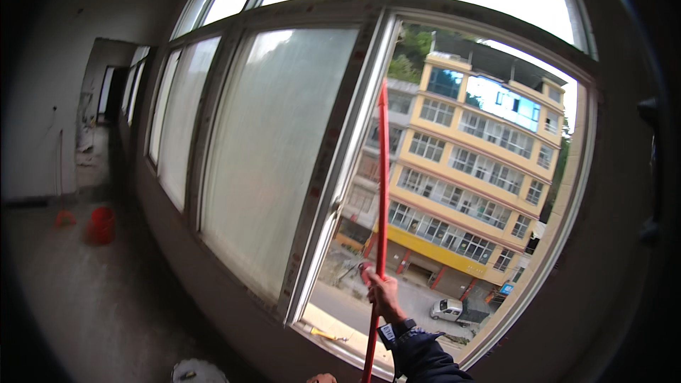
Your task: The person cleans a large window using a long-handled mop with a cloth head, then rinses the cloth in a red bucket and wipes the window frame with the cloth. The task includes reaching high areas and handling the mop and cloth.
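My right hand (384, 295), in a dark sleeve, is closed around a long red pole (383, 186). The pole stands almost upright before the open window (577, 181), and its tapered tip reaches the upper part of the opening. A small red patch (365, 271) shows beside my fingers; what it is cannot be made out. Only a bit of my left hand (322, 378) enters at the bottom edge, left of the pole, and its grip is hidden. On the sill (351, 343) lies a tool with a yellow handle (323, 334).
Left of the opening is a frosted window pane (276, 159) in a metal frame. A white round container (198, 372) stands below. Farther left are a red bucket (101, 226) and a long-handled red dustpan or broom (65, 218). Outside, a truck (449, 309) stands by a yellow building (479, 170).
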`<state>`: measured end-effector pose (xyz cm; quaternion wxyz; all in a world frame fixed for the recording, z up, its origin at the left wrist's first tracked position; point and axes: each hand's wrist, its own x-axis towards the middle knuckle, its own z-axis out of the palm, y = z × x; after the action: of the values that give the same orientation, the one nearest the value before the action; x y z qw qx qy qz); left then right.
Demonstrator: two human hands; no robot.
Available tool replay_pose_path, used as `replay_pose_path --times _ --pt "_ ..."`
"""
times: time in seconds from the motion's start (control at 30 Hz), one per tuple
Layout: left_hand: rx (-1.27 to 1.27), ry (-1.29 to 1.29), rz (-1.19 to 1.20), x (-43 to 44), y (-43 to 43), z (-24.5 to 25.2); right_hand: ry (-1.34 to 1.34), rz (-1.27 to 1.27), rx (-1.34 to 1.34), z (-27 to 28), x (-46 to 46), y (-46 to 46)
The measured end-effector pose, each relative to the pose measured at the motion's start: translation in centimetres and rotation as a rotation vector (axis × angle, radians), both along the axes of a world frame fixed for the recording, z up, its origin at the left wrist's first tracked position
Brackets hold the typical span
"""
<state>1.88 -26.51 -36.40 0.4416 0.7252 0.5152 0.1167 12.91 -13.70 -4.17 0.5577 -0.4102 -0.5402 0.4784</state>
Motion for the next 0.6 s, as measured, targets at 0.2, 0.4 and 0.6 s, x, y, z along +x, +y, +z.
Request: replay_pose_path --times 0.2,0.4,0.6 --pt "0.051 -0.044 0.149 -1.2 -1.6 -1.1 0.05 0.036 0.016 1.8 0.7 0.8" --pt "0.035 -0.059 0.202 -2.7 -2.5 0.8 0.0 0.021 0.105 7.8 1.8 2.5" --pt "0.05 -0.014 0.256 -2.3 -2.1 1.8 -0.086 -0.026 0.225 13.9 2.9 3.5"
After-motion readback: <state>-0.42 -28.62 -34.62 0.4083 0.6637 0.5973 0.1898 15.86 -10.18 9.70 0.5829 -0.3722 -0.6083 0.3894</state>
